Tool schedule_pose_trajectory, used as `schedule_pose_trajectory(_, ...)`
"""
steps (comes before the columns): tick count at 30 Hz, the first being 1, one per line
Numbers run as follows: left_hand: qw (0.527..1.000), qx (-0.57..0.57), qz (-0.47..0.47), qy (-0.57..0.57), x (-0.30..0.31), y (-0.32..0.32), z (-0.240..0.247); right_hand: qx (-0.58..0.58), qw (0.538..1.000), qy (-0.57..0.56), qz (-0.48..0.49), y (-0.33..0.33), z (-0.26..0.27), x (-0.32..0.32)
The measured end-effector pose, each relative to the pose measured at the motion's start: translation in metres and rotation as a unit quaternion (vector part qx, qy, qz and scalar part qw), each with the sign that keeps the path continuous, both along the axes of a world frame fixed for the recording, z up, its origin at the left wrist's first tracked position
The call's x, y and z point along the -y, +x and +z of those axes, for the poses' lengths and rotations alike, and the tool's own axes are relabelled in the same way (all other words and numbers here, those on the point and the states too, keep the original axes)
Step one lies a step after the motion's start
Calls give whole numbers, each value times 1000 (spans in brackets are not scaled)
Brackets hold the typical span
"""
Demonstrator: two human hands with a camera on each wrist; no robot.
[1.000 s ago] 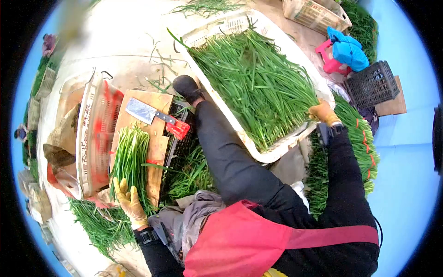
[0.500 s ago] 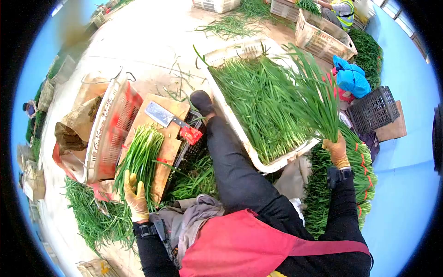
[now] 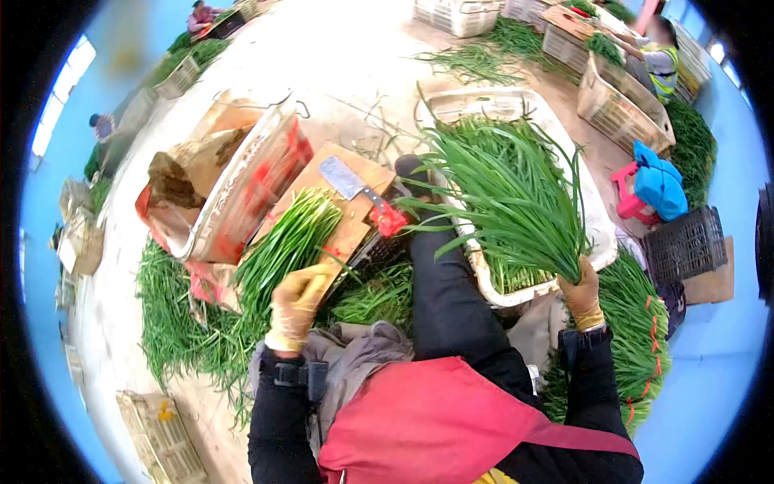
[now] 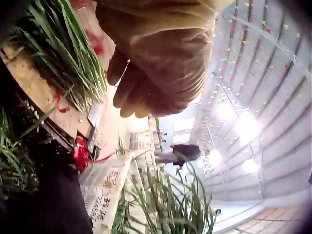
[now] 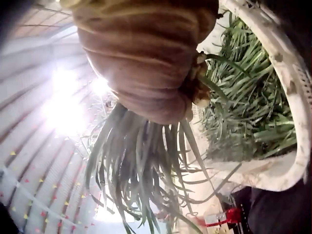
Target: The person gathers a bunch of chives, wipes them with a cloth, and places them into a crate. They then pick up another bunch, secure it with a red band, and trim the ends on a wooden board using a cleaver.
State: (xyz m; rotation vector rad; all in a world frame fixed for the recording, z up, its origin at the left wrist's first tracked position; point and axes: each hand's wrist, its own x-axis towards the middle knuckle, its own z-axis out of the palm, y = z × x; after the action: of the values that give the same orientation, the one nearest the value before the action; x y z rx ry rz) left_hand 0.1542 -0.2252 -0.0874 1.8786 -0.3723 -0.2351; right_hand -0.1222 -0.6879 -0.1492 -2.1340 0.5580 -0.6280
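In the head view my gloved right hand (image 3: 580,297) grips a loose bunch of garlic chives (image 3: 516,194) by the stem ends, leaves fanning over a white plastic crate (image 3: 598,222). The crate holds more chives. From the right wrist view, the hand's back (image 5: 146,63) hides most of the grip, and leaves (image 5: 141,156) hang beyond it. My gloved left hand (image 3: 294,308), fingers relaxed and holding nothing, is by the leafy end of a chive pile (image 3: 302,230) on a wooden board (image 3: 348,230). A cleaver (image 3: 343,177) lies on the board, red strips (image 3: 389,219) beside its handle.
Left of the board stands a red-stained crate (image 3: 266,189) with a brown sack (image 3: 193,173). Loose chives (image 3: 181,315) cover the floor nearby. At right are tied bunches (image 3: 637,323), a black crate (image 3: 685,242) and a pink stool (image 3: 633,198). Another person (image 3: 657,60) sits far right.
My right hand has lifted a bunch of chives from the crate and swung its leaves leftward over it. The left hand has turned and moved closer to the board. The head view has shifted.
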Motion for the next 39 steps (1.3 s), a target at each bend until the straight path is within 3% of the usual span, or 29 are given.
schedule_pose_trajectory(2,990,-7,-98,100,21,-19,26,43,999,2,29,13,-1,-12)
schedule_pose_trajectory(3,981,-103,-137,94,27,-25,17,59,997,0,43,16,-7,-16)
schedule_pose_trajectory(6,961,-84,-256,56,48,-43,7,58,994,-27,90,32,-2,-29)
schedule_pose_trajectory(8,933,-198,-295,50,57,-49,6,48,992,-18,111,40,-1,-40)
schedule_pose_trajectory(10,897,-223,-370,94,72,-54,16,55,992,-6,114,49,6,-64)
schedule_pose_trajectory(11,888,-219,-403,42,74,-59,8,49,991,30,125,55,12,-79)
schedule_pose_trajectory(12,894,-107,-428,76,81,-63,7,41,988,66,136,61,19,-95)
schedule_pose_trajectory(14,906,-106,-408,-34,93,-66,-27,-4,976,137,168,74,26,-127)
schedule_pose_trajectory(15,907,-118,-397,-80,92,-66,-5,-18,965,192,180,81,24,-141)
schedule_pose_trajectory(17,909,-160,-342,-174,80,-62,34,-45,955,172,235,93,16,-156)
schedule_pose_trajectory(18,902,-176,-313,-239,76,-59,13,-73,946,170,267,100,26,-163)
schedule_pose_trajectory(20,841,-250,-210,-432,81,-65,-28,-129,922,163,328,112,51,-176)
schedule_pose_trajectory(21,826,-268,-237,-435,75,-59,-29,-152,921,100,344,115,51,-179)
schedule_pose_trajectory(25,798,-260,-183,-513,50,-57,-20,-153,895,-26,419,124,51,-192)
schedule_pose_trajectory(28,794,-241,-160,-535,32,-42,-23,-245,858,-33,451,127,67,-203)
schedule_pose_trajectory(30,809,-248,-99,-524,18,-38,-14,-237,848,-23,473,127,50,-203)
schedule_pose_trajectory(35,780,-232,-57,-579,-9,-21,-8,-224,831,45,507,130,21,-207)
schedule_pose_trajectory(39,782,-236,-79,-571,-24,-18,8,-220,832,38,508,134,6,-213)
